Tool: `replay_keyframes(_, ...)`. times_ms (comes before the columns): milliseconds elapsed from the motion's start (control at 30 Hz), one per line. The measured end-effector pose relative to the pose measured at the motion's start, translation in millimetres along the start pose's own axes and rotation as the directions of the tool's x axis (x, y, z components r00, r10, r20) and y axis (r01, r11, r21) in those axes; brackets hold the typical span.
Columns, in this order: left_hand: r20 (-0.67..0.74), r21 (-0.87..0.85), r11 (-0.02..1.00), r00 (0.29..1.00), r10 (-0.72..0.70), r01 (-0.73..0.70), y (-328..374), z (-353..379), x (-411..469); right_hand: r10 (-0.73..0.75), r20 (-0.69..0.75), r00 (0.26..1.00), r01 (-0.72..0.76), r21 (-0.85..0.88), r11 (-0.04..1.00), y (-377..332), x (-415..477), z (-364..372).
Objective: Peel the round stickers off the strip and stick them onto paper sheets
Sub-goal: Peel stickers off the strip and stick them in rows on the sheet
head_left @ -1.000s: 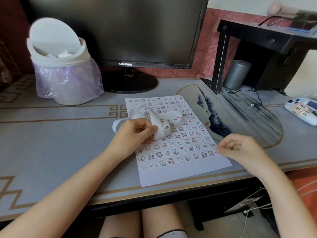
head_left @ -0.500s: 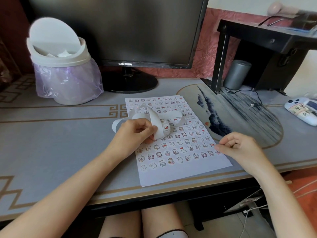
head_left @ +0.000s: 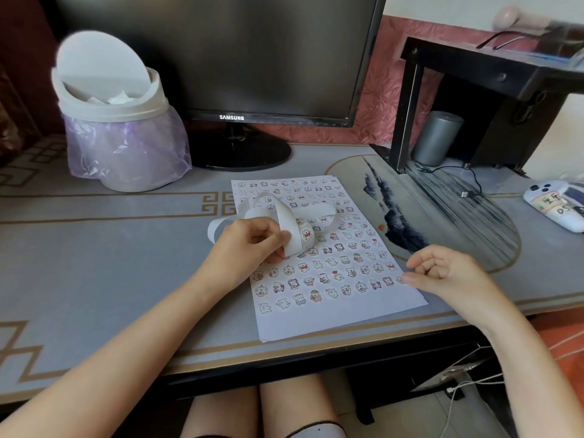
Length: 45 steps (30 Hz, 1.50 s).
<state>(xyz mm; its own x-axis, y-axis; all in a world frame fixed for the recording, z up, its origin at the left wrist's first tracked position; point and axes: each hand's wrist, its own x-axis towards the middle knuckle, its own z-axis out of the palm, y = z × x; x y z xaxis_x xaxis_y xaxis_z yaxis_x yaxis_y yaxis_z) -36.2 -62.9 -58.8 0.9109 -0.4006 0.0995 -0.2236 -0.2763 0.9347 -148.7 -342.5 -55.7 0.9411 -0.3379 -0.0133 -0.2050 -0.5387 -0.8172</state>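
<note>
Grey desk mat (head_left: pixel 94 263) carries a dark monitor (head_left: pixel 221 58), a white bin (head_left: pixel 126 147) and a paper sheet (head_left: pixel 347 311) almost full of round stickers (head_left: pixel 304 266). Over the sheet curls the white strip (head_left: pixel 319 213). The left hand (head_left: pixel 249 245) pinches its near end between thumb and fingers. The right hand (head_left: pixel 448 276) is at the sheet's right edge with curled fingers; whether it holds a sticker, I cannot tell.

The sheet (head_left: pixel 316 320) lies at the desk's (head_left: pixel 94 248) front edge, near the middle. The strip (head_left: pixel 316 213) loops on the sheet's rear half, with the left hand (head_left: pixel 249 245) gripping it at the sheet's left edge. The right hand (head_left: pixel 448 273) is at the sheet's right edge. The monitor (head_left: pixel 221 58) stands behind the sheet, the bin (head_left: pixel 123 128) to the monitor's left. The shelf (head_left: pixel 474 67) is at the rear right corner.
</note>
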Motion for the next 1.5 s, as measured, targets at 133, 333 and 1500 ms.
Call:
replay_keyframes(133,-0.001,0.0,1.0,1.0,0.0,0.0,0.3,0.1,0.1,-0.027,-0.043,0.999,0.027,0.0,1.0,2.4,2.6,2.0)
replay_keyframes(333,-0.021,-0.085,0.996,1.0,-0.021,0.019,0.7,-0.7,0.4,-0.145,-0.131,0.981,0.158,0.095,0.983,-17.5,3.1,22.0)
replay_keyframes(1500,-0.053,-0.289,0.956,0.998,0.034,-0.048,5.5,-4.0,2.7,-0.394,-0.101,0.914,0.406,0.269,0.873,-89.7,22.5,112.2)
